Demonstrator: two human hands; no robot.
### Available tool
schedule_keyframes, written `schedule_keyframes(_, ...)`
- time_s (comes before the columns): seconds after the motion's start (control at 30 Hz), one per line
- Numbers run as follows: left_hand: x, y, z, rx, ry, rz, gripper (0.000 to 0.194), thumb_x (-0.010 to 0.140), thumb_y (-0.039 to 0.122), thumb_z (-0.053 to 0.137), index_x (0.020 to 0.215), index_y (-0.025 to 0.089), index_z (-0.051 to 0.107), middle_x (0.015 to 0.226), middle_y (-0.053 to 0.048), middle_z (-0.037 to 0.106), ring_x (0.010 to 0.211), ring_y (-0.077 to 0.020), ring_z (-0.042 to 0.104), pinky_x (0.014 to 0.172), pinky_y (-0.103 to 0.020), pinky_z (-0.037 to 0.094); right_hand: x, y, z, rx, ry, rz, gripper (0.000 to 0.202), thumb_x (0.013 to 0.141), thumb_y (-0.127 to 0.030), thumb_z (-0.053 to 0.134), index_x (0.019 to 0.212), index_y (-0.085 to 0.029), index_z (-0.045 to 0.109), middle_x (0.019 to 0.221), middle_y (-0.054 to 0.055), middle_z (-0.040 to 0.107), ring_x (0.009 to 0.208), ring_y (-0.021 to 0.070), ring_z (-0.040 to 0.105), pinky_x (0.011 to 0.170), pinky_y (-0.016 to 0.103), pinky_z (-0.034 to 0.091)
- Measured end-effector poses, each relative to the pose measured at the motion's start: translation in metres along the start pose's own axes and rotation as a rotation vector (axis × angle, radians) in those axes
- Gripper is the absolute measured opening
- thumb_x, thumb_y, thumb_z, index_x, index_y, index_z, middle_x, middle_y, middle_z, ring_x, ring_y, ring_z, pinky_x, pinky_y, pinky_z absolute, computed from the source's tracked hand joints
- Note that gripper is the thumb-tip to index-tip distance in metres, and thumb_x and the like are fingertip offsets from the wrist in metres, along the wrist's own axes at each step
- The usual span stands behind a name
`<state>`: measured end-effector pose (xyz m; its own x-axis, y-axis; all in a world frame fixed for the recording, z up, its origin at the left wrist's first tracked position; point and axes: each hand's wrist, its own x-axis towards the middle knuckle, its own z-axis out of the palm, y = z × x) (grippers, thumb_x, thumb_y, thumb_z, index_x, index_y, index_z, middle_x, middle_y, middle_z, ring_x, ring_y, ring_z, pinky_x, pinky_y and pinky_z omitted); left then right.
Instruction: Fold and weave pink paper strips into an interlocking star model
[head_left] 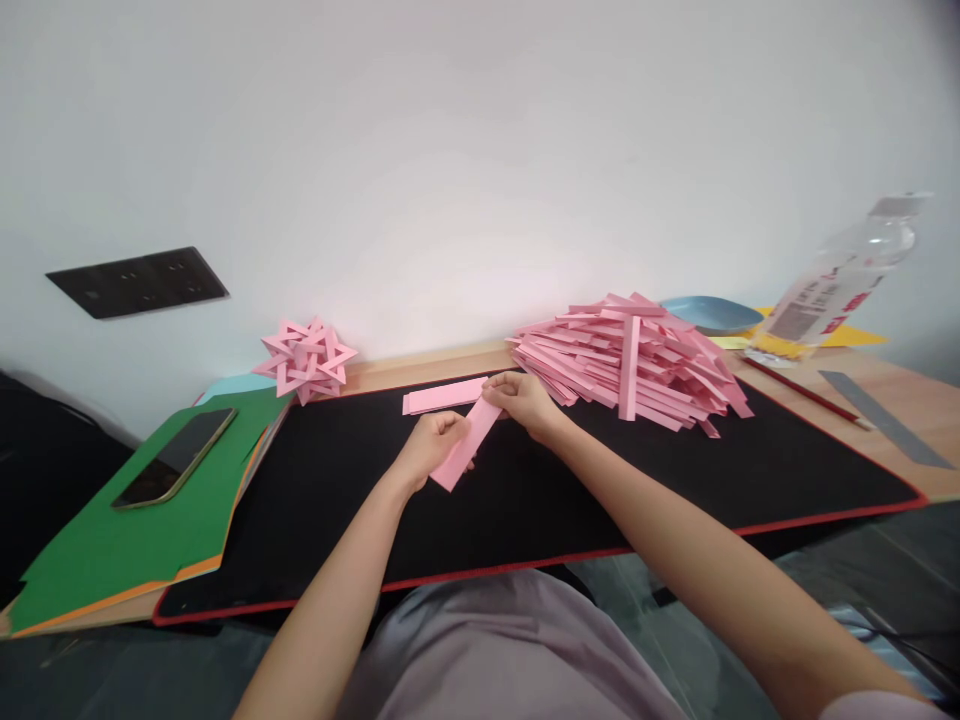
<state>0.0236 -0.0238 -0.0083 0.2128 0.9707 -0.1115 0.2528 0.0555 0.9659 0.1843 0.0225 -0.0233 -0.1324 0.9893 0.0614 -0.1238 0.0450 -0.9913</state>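
A pink paper strip is held slantwise above the black mat. My left hand pinches it along its lower half, thumb on top. At its far end, the thumb and fingers of my right hand grip the upper edge. Just behind the hands lies a small stack of flat pink strips. To the right rises a large heap of folded pink strips, one of them standing out at the front. A pink folded-paper star ball sits at the back left.
Green paper sheets carry a phone on the left. The black mat has a red edge. On the right are a plastic bottle, a blue dish, a red pencil and a grey ruler. A wall stands behind.
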Motion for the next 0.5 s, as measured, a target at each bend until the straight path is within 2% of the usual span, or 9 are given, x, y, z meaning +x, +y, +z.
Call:
schedule_keyframes(0.1,0.002,-0.001,-0.002,0.016,0.114,0.01,0.025,0.072,0.036,0.058,0.068,0.012,0.061,0.053,-0.005,0.061,0.043,-0.0158,0.058,0.043,-0.026,0.046,0.004,0.0,-0.003,0.009,0.144,-0.051,0.013,0.067,-0.021,0.062,0.075,-0.013,0.056,0.06,0.0,0.056,0.05,0.009,0.053,0.046,0.02,0.046)
schedule_keyframes(0.2,0.005,-0.001,-0.005,0.033,0.242,0.051,0.02,0.071,0.029,0.058,0.066,0.011,0.063,0.046,-0.004,0.059,0.04,-0.0143,0.056,0.042,-0.024,0.047,0.007,0.0,-0.006,0.025,0.225,-0.078,0.015,0.069,-0.021,0.059,0.081,-0.013,0.057,0.063,0.0,0.056,0.053,0.0089,0.053,0.047,0.02,0.046)
schedule_keyframes(0.3,0.007,-0.002,-0.009,-0.061,0.356,0.096,0.02,0.069,0.028,0.06,0.067,0.009,0.063,0.045,-0.003,0.058,0.04,-0.015,0.057,0.042,-0.024,0.048,0.007,-0.001,-0.007,0.017,0.274,-0.084,0.019,0.069,-0.021,0.058,0.087,-0.013,0.058,0.066,0.001,0.057,0.057,0.0095,0.054,0.048,0.02,0.048)
schedule_keyframes(0.4,0.009,-0.003,-0.012,-0.188,0.474,0.155,0.024,0.065,0.031,0.064,0.071,0.008,0.063,0.049,-0.003,0.059,0.043,-0.0154,0.058,0.041,-0.024,0.048,0.007,-0.003,-0.007,0.014,0.301,-0.074,0.017,0.069,-0.022,0.059,0.083,-0.012,0.059,0.067,0.002,0.059,0.058,0.0097,0.055,0.049,0.019,0.049)
schedule_keyframes(0.5,0.011,-0.005,-0.014,-0.183,0.538,0.207,0.026,0.065,0.032,0.064,0.075,0.008,0.064,0.052,-0.002,0.06,0.042,-0.0144,0.058,0.04,-0.023,0.048,0.006,-0.005,-0.006,0.013,0.312,-0.076,0.016,0.07,-0.024,0.059,0.08,-0.012,0.06,0.066,0.003,0.061,0.057,0.0106,0.057,0.049,0.021,0.05)
